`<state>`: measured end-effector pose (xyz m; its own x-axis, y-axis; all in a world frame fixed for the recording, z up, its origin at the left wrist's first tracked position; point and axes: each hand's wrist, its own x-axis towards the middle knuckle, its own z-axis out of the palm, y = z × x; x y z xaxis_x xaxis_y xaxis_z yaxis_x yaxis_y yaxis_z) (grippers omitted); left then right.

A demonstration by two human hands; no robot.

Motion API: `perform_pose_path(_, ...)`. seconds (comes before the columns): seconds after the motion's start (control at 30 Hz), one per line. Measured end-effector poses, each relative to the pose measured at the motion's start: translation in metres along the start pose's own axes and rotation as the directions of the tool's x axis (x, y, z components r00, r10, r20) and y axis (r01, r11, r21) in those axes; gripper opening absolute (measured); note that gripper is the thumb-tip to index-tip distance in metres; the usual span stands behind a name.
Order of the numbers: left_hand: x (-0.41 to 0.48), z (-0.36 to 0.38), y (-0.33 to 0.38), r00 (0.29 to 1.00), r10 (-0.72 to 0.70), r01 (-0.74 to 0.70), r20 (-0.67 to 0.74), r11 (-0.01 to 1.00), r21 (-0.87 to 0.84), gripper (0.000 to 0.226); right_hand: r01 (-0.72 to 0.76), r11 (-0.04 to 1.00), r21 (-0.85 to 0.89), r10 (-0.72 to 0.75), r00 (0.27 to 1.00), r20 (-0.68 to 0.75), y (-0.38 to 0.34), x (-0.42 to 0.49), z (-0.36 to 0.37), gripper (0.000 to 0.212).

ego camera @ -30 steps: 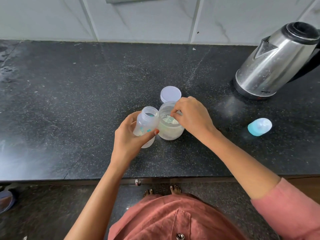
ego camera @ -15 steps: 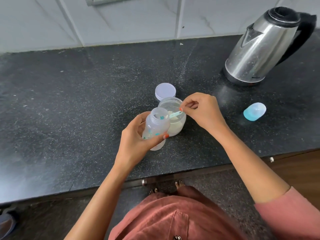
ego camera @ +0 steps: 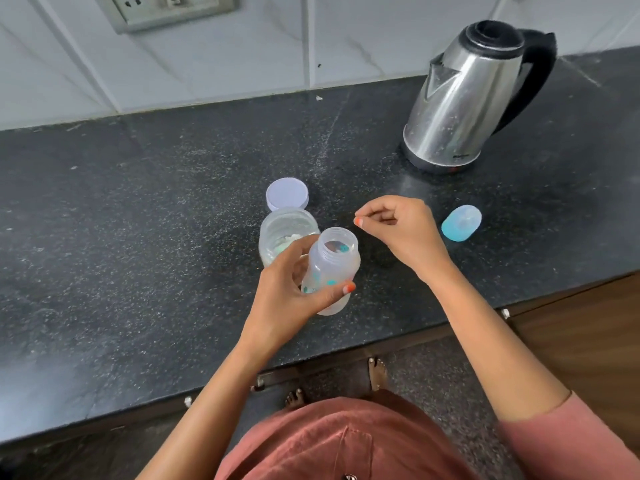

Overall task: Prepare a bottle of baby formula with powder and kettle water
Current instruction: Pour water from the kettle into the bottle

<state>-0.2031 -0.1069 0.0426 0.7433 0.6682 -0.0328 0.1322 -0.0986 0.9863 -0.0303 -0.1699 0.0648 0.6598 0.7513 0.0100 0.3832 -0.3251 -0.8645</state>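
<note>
- Since half a second ago, the right hand (ego camera: 403,230) has drawn back from the mouth of the powder jar (ego camera: 285,233) and now hangs above the counter to the right of it; the small scoop seen at its fingertips then is no longer visible.
- That hand's thumb and forefinger are pinched together with the other fingers curled in; whether anything sits in the pinch cannot be told.
- Clear and uncapped, the baby bottle (ego camera: 332,268) is wrapped in the left hand (ego camera: 294,292), tilted, its open mouth up and leaning to the right, held just in front of the jar.
- Thumb and fingers of the left hand close round the bottle's lower body, over its blue-green markings.
- Open on the dark counter (ego camera: 138,220), the jar shows a little pale powder at the bottom.
- Its pale round lid (ego camera: 287,194) lies flat just behind it.
- A blue bottle cap (ego camera: 461,223) lies on its side to the right of the right hand, apart from it.
- Farther back on the right stands a steel kettle (ego camera: 464,102) with a black handle, near the tiled wall (ego camera: 242,64).
</note>
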Motion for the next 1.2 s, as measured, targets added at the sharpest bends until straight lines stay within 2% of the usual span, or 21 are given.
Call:
perform_pose_path(0.1,0.014,0.025,0.006,1.0,0.022,-0.022,-0.006,1.0,0.005,0.055,-0.012,1.0,0.024,0.011,1.0,0.008,0.011,0.009,-0.024,0.006)
perform_pose_path(0.27,0.047,0.065,0.013,0.995,0.058,-0.059,-0.079,0.998,-0.006,0.058,-0.006,0.997,0.076,0.008,1.0,-0.024,0.034,0.03,-0.071,0.009)
perform_pose_path(0.63,0.129,0.134,0.018,0.949,0.067,-0.063,-0.309,0.998,0.023,0.055,0.049,0.962,0.268,0.018,0.97,-0.243,0.087,0.116,-0.185,0.015)
perform_pose_path(0.93,0.175,0.16,0.027,0.915,0.095,-0.071,-0.392,0.995,0.074,0.054,0.182,0.9,0.396,0.019,0.891,-0.454,0.111,0.191,-0.233,0.027)
perform_pose_path(1.1,0.192,0.161,0.03,0.902,0.103,-0.072,-0.419,0.993,0.09,0.054,0.149,0.902,0.406,-0.008,0.944,-0.329,0.124,0.228,-0.249,0.04)
perform_pose_path(1.2,0.199,0.157,0.029,0.897,0.109,-0.073,-0.428,0.992,0.099,0.055,0.141,0.925,0.354,-0.054,0.968,-0.245,0.132,0.248,-0.257,0.035)
